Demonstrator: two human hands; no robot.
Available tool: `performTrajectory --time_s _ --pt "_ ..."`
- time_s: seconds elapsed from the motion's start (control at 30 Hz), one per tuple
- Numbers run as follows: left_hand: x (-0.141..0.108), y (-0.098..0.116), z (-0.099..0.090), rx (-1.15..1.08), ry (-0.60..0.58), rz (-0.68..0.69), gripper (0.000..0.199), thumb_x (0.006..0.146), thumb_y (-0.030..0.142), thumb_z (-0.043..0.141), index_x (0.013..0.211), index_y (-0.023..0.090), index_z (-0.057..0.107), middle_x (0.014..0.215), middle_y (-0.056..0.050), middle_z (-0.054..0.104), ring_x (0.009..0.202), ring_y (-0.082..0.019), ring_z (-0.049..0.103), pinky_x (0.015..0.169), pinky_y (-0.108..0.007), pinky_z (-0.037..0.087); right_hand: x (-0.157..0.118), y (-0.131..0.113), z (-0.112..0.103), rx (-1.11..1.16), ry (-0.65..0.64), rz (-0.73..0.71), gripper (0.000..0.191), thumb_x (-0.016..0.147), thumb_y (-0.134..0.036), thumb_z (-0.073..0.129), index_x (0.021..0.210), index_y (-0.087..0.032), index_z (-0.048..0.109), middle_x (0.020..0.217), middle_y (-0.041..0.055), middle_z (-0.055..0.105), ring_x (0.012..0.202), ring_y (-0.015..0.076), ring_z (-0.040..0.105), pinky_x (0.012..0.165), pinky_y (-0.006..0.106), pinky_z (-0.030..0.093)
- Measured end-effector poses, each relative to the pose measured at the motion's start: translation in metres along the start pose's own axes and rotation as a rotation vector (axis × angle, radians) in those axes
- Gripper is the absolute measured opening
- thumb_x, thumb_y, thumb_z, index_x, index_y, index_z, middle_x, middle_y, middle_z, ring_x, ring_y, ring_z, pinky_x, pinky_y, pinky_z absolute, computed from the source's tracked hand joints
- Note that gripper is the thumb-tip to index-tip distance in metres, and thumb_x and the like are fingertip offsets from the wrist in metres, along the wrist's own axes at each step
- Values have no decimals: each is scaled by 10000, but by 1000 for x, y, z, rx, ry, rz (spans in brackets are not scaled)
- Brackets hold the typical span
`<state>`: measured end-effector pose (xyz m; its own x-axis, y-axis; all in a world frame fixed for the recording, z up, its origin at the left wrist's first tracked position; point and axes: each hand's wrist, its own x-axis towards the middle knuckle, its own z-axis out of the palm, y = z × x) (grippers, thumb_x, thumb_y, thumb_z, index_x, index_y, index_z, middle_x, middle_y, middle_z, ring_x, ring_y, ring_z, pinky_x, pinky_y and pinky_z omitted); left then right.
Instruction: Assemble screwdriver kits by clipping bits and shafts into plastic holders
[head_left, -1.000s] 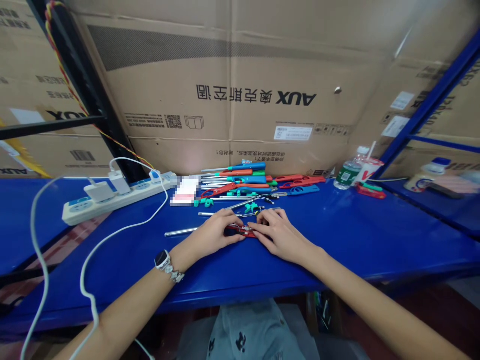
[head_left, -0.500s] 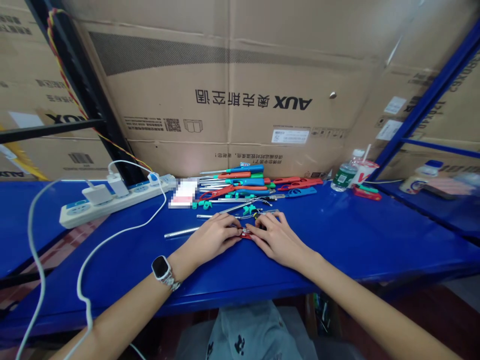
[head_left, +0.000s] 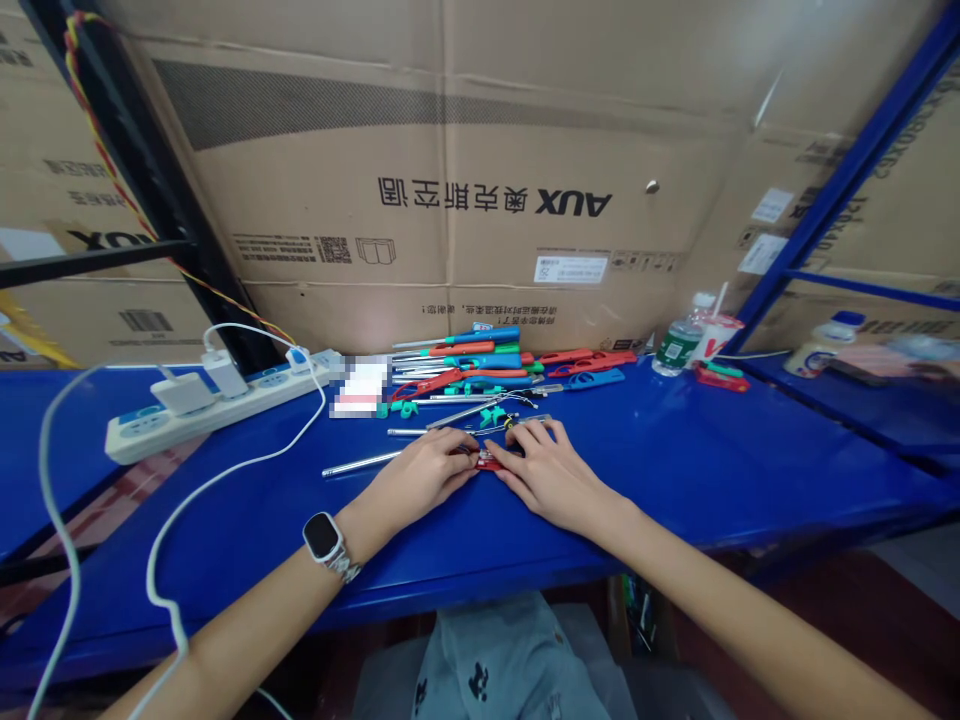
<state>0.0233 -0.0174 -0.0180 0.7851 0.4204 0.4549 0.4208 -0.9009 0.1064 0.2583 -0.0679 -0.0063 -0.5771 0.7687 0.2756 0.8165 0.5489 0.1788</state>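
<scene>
A small red plastic lighter casing (head_left: 490,463) lies on the blue table between my hands, mostly covered by fingers. My left hand (head_left: 431,468) pinches it from the left, with thumb and index finger closed. From the right, my right hand (head_left: 555,470) presses its fingers to the casing and the small parts in it. Just behind the fingers are a thin wire and a small yellow-and-black part (head_left: 511,424). A metal tube (head_left: 360,464) sticks out to the left of my left hand, and another metal tube (head_left: 412,432) lies behind it.
Several stick lighters (head_left: 480,360) and red casings (head_left: 592,359) are heaped at the back against a cardboard box (head_left: 495,130). Green clips (head_left: 405,409) lie nearby. A power strip (head_left: 225,405) with white cables is on the left. A water bottle (head_left: 675,345) and cup (head_left: 716,338) stand at right.
The view has shifted slightly, so the background sits a little further left. Both hands stay at the red casing, with only slight finger movement.
</scene>
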Motion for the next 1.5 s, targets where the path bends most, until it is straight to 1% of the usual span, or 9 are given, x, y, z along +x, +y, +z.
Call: performTrajectory --time_s 0.17,0.3,0.47,0.57,0.83,0.97,1.13,1.33,1.5 --pt "3 2 1 9 -32 -59 198 1032 201 555 1148 162 712 1202 -112 725 1127 -254 688 993 -434 566 2 3 0 -9 6 9 428 1079 -376 426 1455 -238 578 1186 149 625 1093 302 512 939 454 353" --pt "7 4 1 42 -47 -77 274 1027 230 580 1286 167 644 1246 -119 711 1133 -266 682 996 -458 553 3 6 2 11 14 5 407 1074 -381 442 1420 -245 607 1109 132 613 1033 284 507 891 421 364" --pt "9 3 2 85 -81 -39 270 1066 263 504 1178 161 727 1137 -115 722 1036 -253 690 943 -444 566 0 10 5 81 70 17 473 1056 -376 485 1488 -191 541 1113 140 609 1029 282 507 863 411 384" --pt "10 4 3 139 -88 -38 309 1078 274 469 1197 144 723 1104 -124 716 998 -259 683 903 -447 573 -3 13 2 98 96 17 422 1044 -379 513 1402 -189 628 1123 143 616 1054 288 510 886 428 382" --pt "12 5 6 115 -96 -61 241 1052 255 528 1166 140 707 1065 -110 713 982 -258 676 899 -427 563 -11 13 -1 42 54 5 399 1061 -338 470 1407 -217 629 1144 147 613 1082 301 500 898 439 366" --pt "5 -4 -4 35 -49 -117 382 972 320 676 1304 139 621 1177 -132 702 1104 -291 661 955 -453 545 -11 15 0 33 48 10 402 1067 -338 460 1418 -227 621 1131 140 612 1068 292 497 876 421 367" --pt "-9 -18 -25 -25 -85 -219 440 893 442 757 1236 185 653 1174 -101 690 1096 -292 649 959 -471 536 -8 32 1 25 50 -14 376 1054 -352 498 1384 -265 655 1128 134 615 1050 289 506 886 427 369" --pt "-11 -22 -32 -88 -153 -272 309 929 315 670 1212 192 687 1154 -99 696 1036 -269 680 914 -435 560 -6 42 -1 102 73 -38 363 1026 -381 544 1354 -309 681 1138 124 613 1075 298 525 901 446 387" --pt "1 -31 -35 -182 -197 -253 301 873 141 569 1119 188 735 1077 -82 714 909 -214 702 808 -347 574 18 47 -1 269 133 13 273 1026 -326 536 1169 -257 758 1035 91 640 1010 244 568 899 417 386"
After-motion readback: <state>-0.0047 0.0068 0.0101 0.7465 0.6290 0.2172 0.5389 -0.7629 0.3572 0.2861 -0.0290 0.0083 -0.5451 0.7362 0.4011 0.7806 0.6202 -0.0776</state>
